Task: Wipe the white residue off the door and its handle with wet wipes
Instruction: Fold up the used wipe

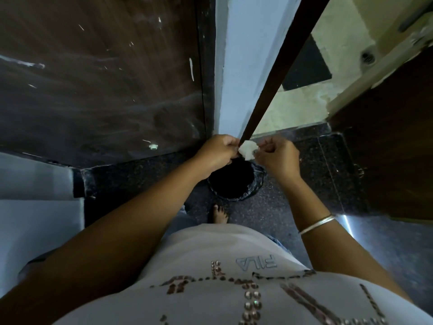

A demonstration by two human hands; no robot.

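A crumpled white wet wipe (247,148) is pinched between both hands, right above a bin. My left hand (216,151) grips its left side and my right hand (278,156) grips its right side. The dark brown door (98,78) fills the upper left; white streaks and specks of residue show on its surface. The door's handle is not visible. A second brown door (393,151) stands at the right.
A bin lined with a black bag (234,181) sits on the dark speckled floor (293,202) under my hands. A pale blue wall edge (239,66) with a dark frame strip (278,64) rises ahead. My bare foot (220,214) stands just behind the bin.
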